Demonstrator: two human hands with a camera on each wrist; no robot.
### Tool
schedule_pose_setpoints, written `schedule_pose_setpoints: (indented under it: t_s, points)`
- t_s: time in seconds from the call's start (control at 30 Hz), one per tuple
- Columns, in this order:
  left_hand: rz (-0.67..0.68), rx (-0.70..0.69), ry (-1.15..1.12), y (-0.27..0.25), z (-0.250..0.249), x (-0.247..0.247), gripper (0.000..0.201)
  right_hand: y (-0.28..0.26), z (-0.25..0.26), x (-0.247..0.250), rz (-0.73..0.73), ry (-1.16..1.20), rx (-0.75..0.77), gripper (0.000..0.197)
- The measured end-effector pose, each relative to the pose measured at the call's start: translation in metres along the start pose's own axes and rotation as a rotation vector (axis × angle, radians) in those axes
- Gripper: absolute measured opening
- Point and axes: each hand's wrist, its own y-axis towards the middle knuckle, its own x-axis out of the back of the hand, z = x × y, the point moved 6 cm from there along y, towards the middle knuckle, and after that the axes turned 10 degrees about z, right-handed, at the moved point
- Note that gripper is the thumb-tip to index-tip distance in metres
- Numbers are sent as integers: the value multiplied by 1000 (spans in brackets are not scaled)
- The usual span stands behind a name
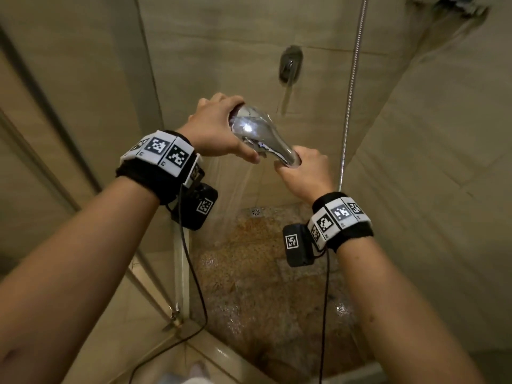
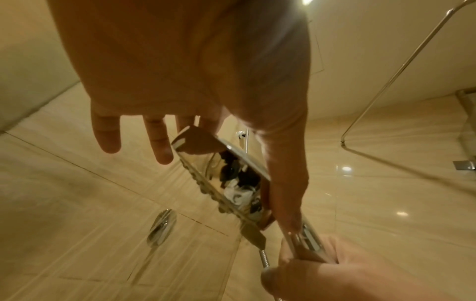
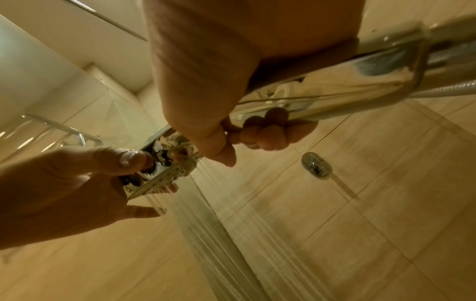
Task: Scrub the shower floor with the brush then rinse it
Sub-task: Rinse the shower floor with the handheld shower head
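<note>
A chrome shower head (image 1: 255, 131) is held up over the stall in both hands. My left hand (image 1: 219, 128) pinches its wide round end, with the thumb (image 2: 285, 183) along the back and the other fingers at the rim. My right hand (image 1: 302, 173) is wrapped round the handle (image 3: 335, 85). Water (image 1: 235, 195) streams from the face down onto the wet, brown speckled shower floor (image 1: 263, 286). A round drain (image 1: 256, 212) sits at the floor's far edge. No brush is in view.
A metal hose (image 1: 352, 92) hangs down the back wall beside a chrome wall valve (image 1: 289, 65). Beige tiled walls close in the stall at the back and right. A glass panel (image 1: 155, 79) with a metal frame (image 1: 180, 273) stands on the left.
</note>
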Motion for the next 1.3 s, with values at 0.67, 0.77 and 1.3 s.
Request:
schedule_pose_setpoints:
  t_s: [0.67, 0.77, 1.3]
  points:
    - [-70, 0, 35, -35, -17, 22, 117, -17, 19, 9, -25, 87, 146, 16]
    - [-71, 19, 52, -37, -7, 28, 118, -11, 27, -1, -23, 129, 158, 25]
    - [-58, -12, 86, -26, 11, 42, 120, 6, 35, -28, -72, 189, 80, 25]
